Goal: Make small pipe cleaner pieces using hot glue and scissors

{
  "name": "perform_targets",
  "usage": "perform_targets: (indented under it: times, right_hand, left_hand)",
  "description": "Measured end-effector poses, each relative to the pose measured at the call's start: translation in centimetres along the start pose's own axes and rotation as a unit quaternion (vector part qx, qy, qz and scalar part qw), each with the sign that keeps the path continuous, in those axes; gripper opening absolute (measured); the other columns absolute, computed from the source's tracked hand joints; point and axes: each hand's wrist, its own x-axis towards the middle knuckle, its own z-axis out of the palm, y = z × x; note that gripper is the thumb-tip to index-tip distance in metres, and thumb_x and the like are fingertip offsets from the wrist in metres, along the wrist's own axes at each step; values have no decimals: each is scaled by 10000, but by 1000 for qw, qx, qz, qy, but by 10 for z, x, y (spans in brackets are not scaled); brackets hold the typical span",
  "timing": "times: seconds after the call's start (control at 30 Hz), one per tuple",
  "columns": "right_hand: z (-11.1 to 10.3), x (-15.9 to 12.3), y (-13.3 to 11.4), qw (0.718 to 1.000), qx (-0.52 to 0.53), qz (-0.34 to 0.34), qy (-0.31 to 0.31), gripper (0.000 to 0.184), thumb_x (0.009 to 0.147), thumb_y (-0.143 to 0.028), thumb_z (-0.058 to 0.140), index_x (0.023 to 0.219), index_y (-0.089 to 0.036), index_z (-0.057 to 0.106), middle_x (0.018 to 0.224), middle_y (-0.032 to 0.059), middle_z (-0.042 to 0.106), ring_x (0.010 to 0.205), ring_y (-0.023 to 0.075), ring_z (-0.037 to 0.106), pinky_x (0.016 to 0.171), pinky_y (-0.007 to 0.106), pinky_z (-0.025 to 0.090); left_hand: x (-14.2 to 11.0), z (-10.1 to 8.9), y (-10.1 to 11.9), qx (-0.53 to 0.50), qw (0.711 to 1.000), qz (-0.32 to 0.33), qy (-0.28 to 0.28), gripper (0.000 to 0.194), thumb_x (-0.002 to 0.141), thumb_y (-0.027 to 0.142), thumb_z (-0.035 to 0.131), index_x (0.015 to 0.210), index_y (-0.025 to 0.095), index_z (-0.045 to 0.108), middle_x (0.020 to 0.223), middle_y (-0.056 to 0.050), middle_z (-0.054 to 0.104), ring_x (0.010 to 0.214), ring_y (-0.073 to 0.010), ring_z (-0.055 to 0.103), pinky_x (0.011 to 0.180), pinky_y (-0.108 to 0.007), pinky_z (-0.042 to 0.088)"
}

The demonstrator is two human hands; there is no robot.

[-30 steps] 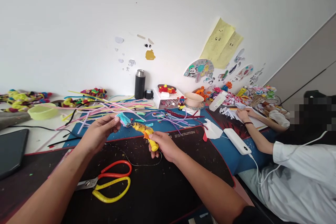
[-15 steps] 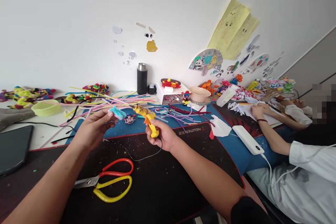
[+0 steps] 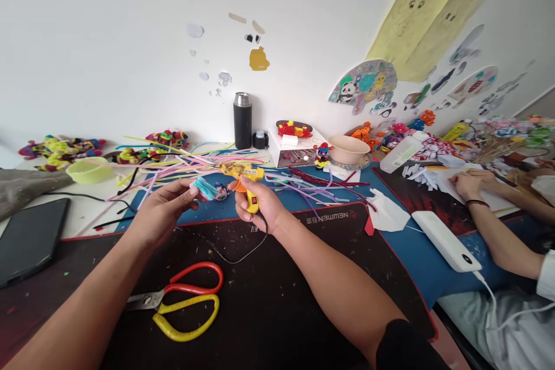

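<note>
Between the fingertips of my left hand (image 3: 167, 208) is a small light-blue fuzzy bundle (image 3: 205, 189), which looks like bent pipe cleaners with a bit of pink. My right hand (image 3: 262, 202) is wrapped round the grip of a yellow hot glue gun (image 3: 245, 176) with an orange trigger. Its nozzle end points left, above and slightly apart from the bundle. The gun's black cord (image 3: 243, 257) loops down onto the dark mat. A small colourful figure (image 3: 222, 191) lies on the mat just behind the bundle, partly hidden.
Scissors (image 3: 186, 303) with red and yellow handles lie in front of my hands. Loose pipe cleaners (image 3: 208, 162) spread behind, near a black flask (image 3: 243, 121) and a green bowl (image 3: 89, 171). A white power bank (image 3: 446, 241) and another person's arm (image 3: 498, 231) are at right.
My right hand has turned the glue gun from slanting to nearly level and raised it a little. My left hand has shifted slightly right with the bundle. The whole view has turned.
</note>
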Motion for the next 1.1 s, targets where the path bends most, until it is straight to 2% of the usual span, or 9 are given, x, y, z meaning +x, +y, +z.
perform_targets:
  times: [0.07, 0.17, 0.33, 0.47, 0.63, 0.87, 1.1]
  right_hand:
    - [-6, -4, 2, 999, -47, -13, 3, 456, 949, -625, 675, 950, -169, 664, 526, -88, 486, 365, 80, 416, 387, 223, 278]
    - [-12, -9, 3, 993, -108, -40, 11, 508, 960, -683, 627, 953, -178, 678, 509, -84, 487, 375, 99, 470, 403, 232, 322]
    - [-5, -12, 5, 982, -183, -48, 2, 545, 967, -715, 610, 914, -177, 683, 487, -64, 529, 365, 110, 506, 421, 234, 375]
    - [1, -14, 5, 978, -200, -55, 31, 582, 924, -762, 628, 816, -190, 643, 468, -56, 535, 335, 106, 478, 398, 242, 376]
    - [1, -16, 8, 967, -247, -39, 48, 582, 957, -757, 580, 819, -195, 633, 453, -61, 513, 332, 107, 471, 394, 243, 376]
    - [8, -21, 9, 959, -276, -32, 55, 594, 946, -769, 577, 784, -199, 606, 453, -61, 505, 343, 101, 462, 391, 233, 363]
    - [7, -19, 10, 960, -270, -30, 65, 614, 928, -792, 586, 753, -204, 593, 444, -59, 508, 321, 100, 456, 365, 230, 347]
  left_hand:
    - [0, -1, -2, 12, 1000, 5, -2, 399, 584, 498, 1011, 792, 212, 828, 769, -38, 764, 704, -173, 639, 650, -266, 513]
    - [0, -1, -2, 31, 999, 21, 4, 400, 615, 499, 995, 822, 202, 826, 764, -41, 765, 702, -173, 629, 658, -272, 503]
    - [-2, 1, 3, 71, 996, 41, 20, 422, 629, 526, 983, 858, 207, 832, 775, -38, 770, 693, -176, 626, 670, -283, 501]
    - [-1, 0, 5, 56, 997, 48, 36, 445, 593, 551, 995, 826, 210, 826, 747, -38, 768, 682, -174, 628, 649, -274, 491]
    - [1, -2, 5, 49, 997, 47, 43, 468, 568, 557, 1004, 816, 205, 820, 722, -45, 769, 679, -182, 641, 635, -274, 487]
    - [-2, -3, 3, 64, 996, 61, 27, 383, 657, 516, 969, 856, 220, 830, 741, -36, 772, 678, -181, 639, 645, -285, 489]
    - [-2, -3, 4, 57, 996, 57, 26, 423, 624, 522, 991, 885, 227, 837, 742, -25, 769, 684, -180, 646, 653, -285, 510]
